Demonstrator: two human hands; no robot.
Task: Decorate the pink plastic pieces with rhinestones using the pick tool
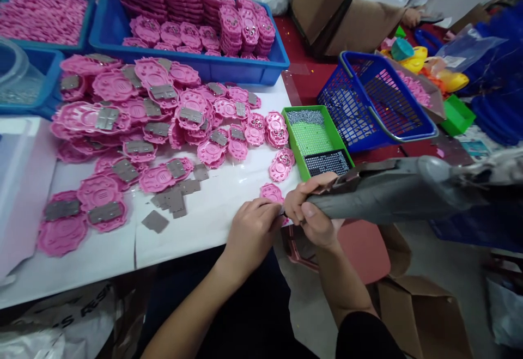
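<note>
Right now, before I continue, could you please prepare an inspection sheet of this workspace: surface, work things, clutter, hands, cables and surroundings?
Surface: white table, with a seam near the front edge.
Job's things: pink parts in a heap, many bearing grey plates; small metal pieces in the green tray.
Clutter: loose plates lie before the heap.
Hands: right hand grips the tool; left hand is at its tip, contents hidden.
Cables: nothing seen clearly; the tool's rear is blurred.
Surroundings: blue tub, blue basket, stool, cartons, another person's hand.
</note>
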